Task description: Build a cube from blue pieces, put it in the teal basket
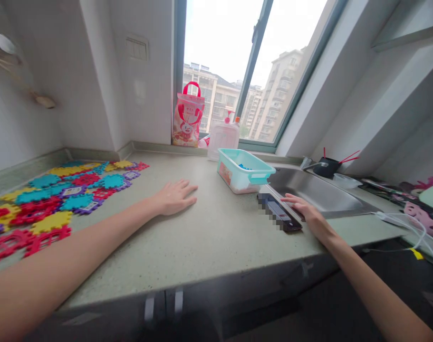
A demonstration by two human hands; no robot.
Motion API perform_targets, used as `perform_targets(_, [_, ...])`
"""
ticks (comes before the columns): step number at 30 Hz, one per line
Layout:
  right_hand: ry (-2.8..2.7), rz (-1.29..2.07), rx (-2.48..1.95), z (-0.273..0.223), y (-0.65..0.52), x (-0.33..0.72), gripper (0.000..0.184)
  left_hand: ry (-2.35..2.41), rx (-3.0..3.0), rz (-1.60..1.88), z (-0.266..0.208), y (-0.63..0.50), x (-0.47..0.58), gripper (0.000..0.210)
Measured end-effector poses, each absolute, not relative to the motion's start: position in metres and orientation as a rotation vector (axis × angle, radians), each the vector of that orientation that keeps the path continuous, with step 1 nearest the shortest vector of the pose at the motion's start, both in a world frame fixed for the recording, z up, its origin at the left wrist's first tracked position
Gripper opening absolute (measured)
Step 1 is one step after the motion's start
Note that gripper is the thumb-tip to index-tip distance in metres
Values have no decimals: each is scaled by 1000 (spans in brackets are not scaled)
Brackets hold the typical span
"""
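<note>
My left hand (174, 196) lies flat and palm down on the pale green countertop (209, 237), fingers spread, holding nothing. My right hand (307, 212) rests on the counter beside a dark phone (279, 213), its fingertips touching the phone's right edge next to the sink rim. A teal plastic box (244, 170) with a white body stands just behind the phone. Colourful interlocking puzzle tiles (55, 199) in red, teal, yellow and purple cover the counter at the left.
A steel sink (314, 190) with a faucet sits at the right. A red-handled bag (187, 116) and a clear pump bottle (223, 135) stand on the window sill. A dark cup with red chopsticks (327, 166), white cables (405, 223) and pink items lie far right.
</note>
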State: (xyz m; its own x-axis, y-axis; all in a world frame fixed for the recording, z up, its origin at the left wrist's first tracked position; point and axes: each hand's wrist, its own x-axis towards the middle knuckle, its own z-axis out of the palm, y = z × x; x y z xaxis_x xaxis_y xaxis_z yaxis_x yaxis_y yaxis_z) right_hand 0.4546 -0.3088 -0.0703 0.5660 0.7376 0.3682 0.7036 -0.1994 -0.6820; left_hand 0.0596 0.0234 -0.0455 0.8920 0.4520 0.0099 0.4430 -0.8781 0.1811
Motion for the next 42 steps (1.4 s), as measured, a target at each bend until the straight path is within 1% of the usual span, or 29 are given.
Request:
perform_targets(4, [-1164,-35,-1923,-76,-309,461,52,658,2877,91,-43,21,57,75])
perform_targets(7, [-1320,-355,-1874,-71,-313,442,48,691,2841,117,-41,16,55,79])
perform_targets(10, [-1493,-765,-1654,-52,-300,397,35,667,2818,172,-40,16,48,82])
perform_targets(11, [-1548,-838,-1558,-43,-289,377,34,639,2835,213,-40,18,45,83])
perform_targets(13, [-1755,-869,-1381,-20,-256,329,36,626,2897,351,-41,26,36,81])
perform_targets(16, [-2203,-771,-1316,15,-187,256,32,717,2950,448,-41,36,21,71])
perform_targets(18, [-2314,-662,-1350,27,-134,220,29,807,2957,459,-40,40,14,68])
perform_targets(19, [-2341,-596,-1424,28,-110,209,31,849,2958,471,-40,42,12,68])
perform_targets(21, [-2385,-472,-1638,16,-68,200,33,936,2949,489,-40,45,10,65])
perform_targets(23, [-2371,-411,-1724,-6,-40,204,30,1030,2919,472,-42,50,10,63])
perform_targets(26, [-2259,-349,-1817,-44,-19,222,38,1147,2856,394,-45,56,11,68])
perform_targets(29, [-2130,-282,-1883,-67,-12,241,46,1192,2813,282,-47,59,12,73])
perform_targets(34, [-2038,-177,-1848,-76,-6,256,44,1173,2787,98,-30,38,13,83])
perform_targets(38, [-1984,-143,-1820,-76,-9,262,41,886,2829,-134,9,-16,-6,84])
perform_targets(39, [-1981,-137,-1809,-76,-10,265,40,840,2842,-33,17,-35,-18,84])
perform_targets(40, [-1979,-133,-1798,-76,-10,267,39,812,2860,141,22,-55,-35,83])
perform_targets(42, [-1969,-130,-1782,-76,-11,274,39,849,2888,488,19,-94,-77,80])
